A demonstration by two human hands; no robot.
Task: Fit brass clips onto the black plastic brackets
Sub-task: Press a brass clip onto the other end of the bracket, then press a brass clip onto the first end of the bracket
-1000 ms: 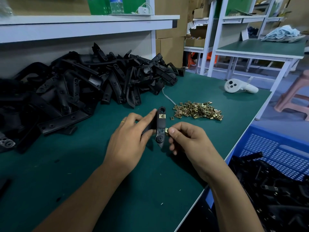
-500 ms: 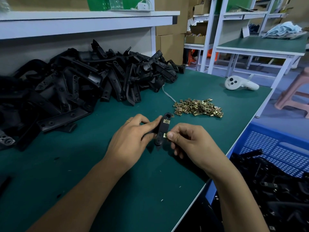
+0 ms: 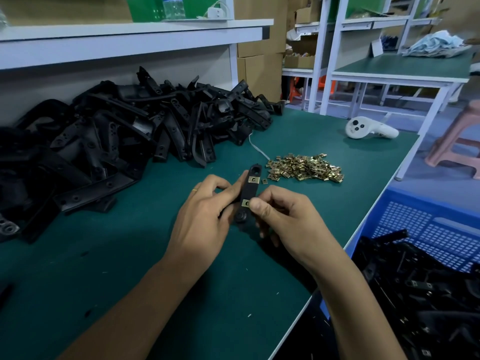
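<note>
Black plastic bracket [image 3: 250,189] held just above the green table [image 3: 130,268], long axis running away from me, tilted slightly right at the far end. My left hand [image 3: 205,219] grips it from the left side, thumb laid along its left edge, other fingers curled under and behind; ring [image 3: 194,190] on one of them. My right hand [image 3: 285,219] closes in from the right, thumb tip and forefinger pinching a brass clip [image 3: 245,203] against the bracket's right edge, low on the piece, just above its round boss. Remaining right fingers curled under the bracket, partly hidden. A second brass clip [image 3: 252,179] sits seated higher up the bracket, beyond my thumbs, below the hole at the far tip. Just past my fingertips and to the right: loose pile of brass clips [image 3: 306,167] on the table, one stray clip [image 3: 264,181] lying between pile and bracket, near the bracket but apart. Far left of my left hand, a large heap of black brackets [image 3: 117,136] against the back wall under a white shelf [image 3: 130,37]; a thin white cable [image 3: 257,149] runs out from the heap toward the clip pile. Well beyond my right hand, a white handheld controller [image 3: 368,128] near the table's far corner. Right of my right forearm, below the table edge, a blue crate [image 3: 428,229] holding more black brackets, some with clips showing.
</note>
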